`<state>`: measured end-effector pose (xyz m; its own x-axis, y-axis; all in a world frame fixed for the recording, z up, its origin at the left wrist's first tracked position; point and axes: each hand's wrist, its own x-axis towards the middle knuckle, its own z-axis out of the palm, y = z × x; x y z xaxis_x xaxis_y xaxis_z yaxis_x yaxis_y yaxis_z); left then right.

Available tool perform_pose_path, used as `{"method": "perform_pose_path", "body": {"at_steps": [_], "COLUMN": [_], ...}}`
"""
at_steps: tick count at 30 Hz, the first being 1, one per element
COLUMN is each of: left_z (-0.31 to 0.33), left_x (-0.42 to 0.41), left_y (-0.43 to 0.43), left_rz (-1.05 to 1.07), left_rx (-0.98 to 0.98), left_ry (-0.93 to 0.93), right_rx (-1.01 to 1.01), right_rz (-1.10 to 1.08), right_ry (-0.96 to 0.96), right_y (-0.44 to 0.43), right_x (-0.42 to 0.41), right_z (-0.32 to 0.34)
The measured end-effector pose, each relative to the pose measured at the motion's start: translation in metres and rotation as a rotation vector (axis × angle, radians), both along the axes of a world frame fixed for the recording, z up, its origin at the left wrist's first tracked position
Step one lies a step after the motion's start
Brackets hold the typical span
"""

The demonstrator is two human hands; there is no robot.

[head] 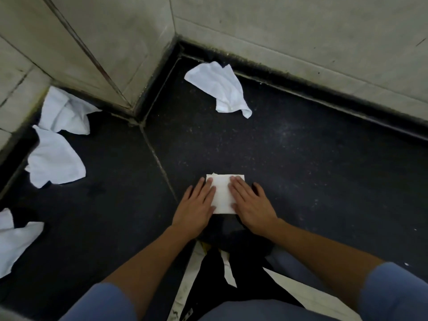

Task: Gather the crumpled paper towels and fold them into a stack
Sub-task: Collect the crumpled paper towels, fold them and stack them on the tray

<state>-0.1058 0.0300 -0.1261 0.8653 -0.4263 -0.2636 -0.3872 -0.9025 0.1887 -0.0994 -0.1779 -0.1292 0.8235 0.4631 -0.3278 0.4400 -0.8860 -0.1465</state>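
A folded white paper towel [222, 193] lies flat on the dark floor in front of me. My left hand [196, 205] presses its left edge with fingers spread. My right hand [251, 202] lies flat on its right side. Several crumpled white towels are scattered around: one [220, 89] near the far wall, two [67, 112] [54, 159] at the left by the wall corner, and one [14, 239] at the left edge, partly cut off by the frame.
Grey tiled walls [301, 42] meet in a corner ahead and jut out at the left [92, 42]. The floor [301, 170] is dark speckled tile. My legs and a black-and-white item [208, 274] are below my arms.
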Motion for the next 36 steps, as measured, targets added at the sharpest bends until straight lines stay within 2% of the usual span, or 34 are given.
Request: {"method": "perform_pose_path", "body": {"at_steps": [5,8,10,13,15,17,20,23,26,31,36], "left_z": [-0.007,0.003,0.011,0.023,0.028,0.032,0.034,0.031,0.033,0.056,0.082], "left_x": [0.003,0.007,0.005,0.001,-0.006,-0.013,-0.026,-0.031,-0.025,-0.001,0.019], "left_y": [0.014,0.012,0.017,0.028,0.04,0.051,0.067,0.078,0.081,0.052,-0.026], "left_rz": [-0.076,-0.074,-0.016,0.13,0.208,0.267,0.313,0.323,0.309,0.225,0.09], "left_rx": [0.082,0.072,0.035,-0.06,-0.104,-0.127,-0.146,-0.152,-0.142,-0.144,-0.138], "left_ry": [0.022,0.035,0.049,0.033,0.048,0.031,0.02,0.015,0.018,0.025,0.034], "right_rx": [-0.106,-0.111,-0.089,0.011,0.039,-0.04,-0.093,-0.028,0.11,0.312,0.507], "right_rz": [-0.004,-0.088,-0.155,-0.071,-0.025,-0.021,-0.102,-0.256,-0.396,-0.541,-0.785], "right_ry": [0.042,0.035,-0.026,-0.131,-0.008,0.134,0.318,0.495,0.563,0.408,0.226], "right_y": [-0.011,-0.016,-0.016,-0.002,0.019,0.039,0.056,0.058,0.044,-0.008,-0.087], "right_x": [0.0,0.009,0.02,0.042,0.059,0.077,0.09,0.089,0.079,0.045,-0.008], "right_z": [-0.004,0.0,0.008,0.021,0.032,0.039,0.042,0.043,0.052,0.078,0.12]}}
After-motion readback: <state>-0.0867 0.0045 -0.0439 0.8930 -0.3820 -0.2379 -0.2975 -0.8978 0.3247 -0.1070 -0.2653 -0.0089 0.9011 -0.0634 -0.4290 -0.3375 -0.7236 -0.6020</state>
